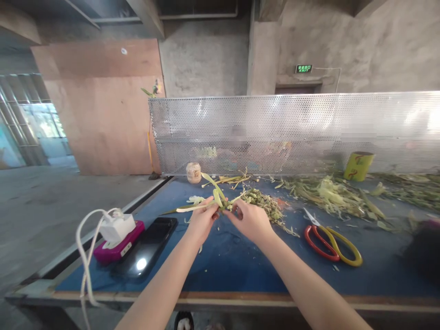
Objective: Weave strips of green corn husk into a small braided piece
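Long pale green leaf strips are pinched between my two hands above the middle of the blue table. My left hand is closed on them from the left, with one strip sticking out past it to the left. My right hand has its thumb and fingers pressed together at the right side of the same strips. One strip rises up and to the left from between the hands. Just behind my right hand lies a heap of dried plant bits. The fingertips partly hide where the strips meet.
Scissors with red and yellow handles lie at the right. A black phone and a magenta power strip are at the left. Farther back stand a twine roll, leaf piles, a yellow roll and a perforated metal screen.
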`<state>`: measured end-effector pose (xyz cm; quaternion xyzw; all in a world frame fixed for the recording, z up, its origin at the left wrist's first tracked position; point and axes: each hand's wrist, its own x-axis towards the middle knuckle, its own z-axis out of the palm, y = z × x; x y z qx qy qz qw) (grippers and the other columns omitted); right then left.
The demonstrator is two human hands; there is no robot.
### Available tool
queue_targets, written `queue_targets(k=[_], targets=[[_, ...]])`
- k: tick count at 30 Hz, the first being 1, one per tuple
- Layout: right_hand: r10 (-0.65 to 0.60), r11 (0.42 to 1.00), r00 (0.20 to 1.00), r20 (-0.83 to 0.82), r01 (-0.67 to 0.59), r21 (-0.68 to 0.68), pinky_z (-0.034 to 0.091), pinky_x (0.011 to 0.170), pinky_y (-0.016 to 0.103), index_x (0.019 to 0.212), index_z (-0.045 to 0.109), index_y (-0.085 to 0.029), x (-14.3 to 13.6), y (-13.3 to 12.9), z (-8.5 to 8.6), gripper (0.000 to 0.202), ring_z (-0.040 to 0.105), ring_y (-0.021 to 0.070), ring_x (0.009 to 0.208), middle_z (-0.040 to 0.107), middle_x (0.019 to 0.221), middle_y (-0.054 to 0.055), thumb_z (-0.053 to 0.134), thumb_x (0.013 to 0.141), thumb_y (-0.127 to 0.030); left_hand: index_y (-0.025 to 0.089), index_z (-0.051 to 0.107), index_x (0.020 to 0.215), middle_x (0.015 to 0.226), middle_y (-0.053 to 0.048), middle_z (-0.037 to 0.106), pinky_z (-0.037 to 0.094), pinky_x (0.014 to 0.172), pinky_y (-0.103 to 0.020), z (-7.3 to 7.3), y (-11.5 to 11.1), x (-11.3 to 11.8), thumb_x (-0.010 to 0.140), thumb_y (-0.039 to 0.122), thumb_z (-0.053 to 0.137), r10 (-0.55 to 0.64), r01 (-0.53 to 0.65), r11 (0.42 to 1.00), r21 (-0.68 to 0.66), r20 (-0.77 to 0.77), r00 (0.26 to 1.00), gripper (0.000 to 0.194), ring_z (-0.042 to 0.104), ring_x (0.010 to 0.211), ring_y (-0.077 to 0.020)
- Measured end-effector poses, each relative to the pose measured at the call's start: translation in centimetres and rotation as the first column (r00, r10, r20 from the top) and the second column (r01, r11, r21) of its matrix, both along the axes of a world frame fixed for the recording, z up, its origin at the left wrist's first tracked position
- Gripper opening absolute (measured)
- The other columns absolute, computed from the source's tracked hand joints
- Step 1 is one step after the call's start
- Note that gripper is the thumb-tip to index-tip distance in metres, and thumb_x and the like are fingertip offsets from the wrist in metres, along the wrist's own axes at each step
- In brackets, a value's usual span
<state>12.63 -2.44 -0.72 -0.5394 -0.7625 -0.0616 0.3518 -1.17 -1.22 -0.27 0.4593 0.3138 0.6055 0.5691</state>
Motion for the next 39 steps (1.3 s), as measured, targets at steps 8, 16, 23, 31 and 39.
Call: queue_targets(k=[8, 16, 23, 31, 39], targets=[[0.053, 0.99, 0.996, 0.076, -0.042, -0.134, 0.019, 0.045, 0.02, 0.06, 0.051, -0.02, -0.6, 0.0, 0.0, 0.023, 0.046, 0.009, 0.048, 0.053, 0.053, -0.003, 0.042, 0.08, -0.028, 0.012, 0.068, 0.077, 0.074, -0.005, 0.065, 0.031, 0.048, -0.019, -0.5, 0.3, -0.2, 0.06, 0.02, 0.066, -0.019, 0.018, 0.999, 0.037, 0.013, 1.0, 0.02, 0.045, 0.056, -0.0072], [0.084, 0.99, 0.991, 0.106, -0.071, -0.121, 0.02, 0.047, 0.022, 0.081, 0.052, -0.022, -0.4, 0.0, -0.1, 0.018, 0.048, 0.0114, 0.048, 0.058, 0.059, -0.001, 0.039, 0.083, -0.035, 0.012, 0.068, 0.073, 0.066, -0.003, 0.063, 0.032, 0.048, -0.019, -0.4, 0.2, 0.0, 0.058, 0.016, 0.065, -0.037, 0.035, 0.999, 0.041, 0.051, 0.998, 0.016, 0.046, 0.054, -0.0078], [0.295, 0.924, 0.937, -0.187, -0.33, -0.193, 0.022, 0.046, 0.02, 0.057, 0.044, -0.018, -0.2, 0.0, -0.1, 0.023, 0.035, 0.0081, 0.046, 0.04, 0.049, -0.004, 0.041, 0.078, -0.027, 0.011, 0.062, 0.059, 0.068, -0.005, 0.063, 0.033, 0.047, -0.019, -0.5, 0.6, -0.4, 0.056, 0.012, 0.065, -0.006, 0.006, 1.0, -0.006, 0.132, 0.991, 0.004, 0.045, 0.052, -0.0061], [0.234, 0.745, 0.69, -0.685, -0.58, -0.33, 0.023, 0.037, 0.02, 0.044, 0.041, -0.017, 1.2, 0.8, 0.6, 0.024, 0.03, 0.0062, 0.032, 0.033, 0.034, -0.006, 0.045, 0.066, -0.021, 0.01, 0.059, 0.06, 0.067, -0.004, 0.063, 0.035, 0.046, -0.018, -0.4, 1.2, -0.7, 0.055, 0.005, 0.061, 0.091, -0.079, 0.995, -0.061, 0.231, 0.969, 0.008, 0.047, 0.051, -0.0055], [0.258, 0.935, 0.964, -0.057, -0.264, -0.239, 0.029, 0.05, 0.021, 0.063, 0.054, -0.017, 0.3, -0.1, 0.3, 0.036, 0.047, 0.0113, 0.055, 0.054, 0.06, 0.001, 0.04, 0.08, -0.046, 0.012, 0.061, 0.088, 0.064, -0.003, 0.064, 0.036, 0.047, -0.021, -0.2, 0.2, -0.1, 0.056, 0.009, 0.064, 0.08, -0.068, 0.995, -0.077, 0.156, 0.985, 0.032, 0.053, 0.053, -0.0098]])
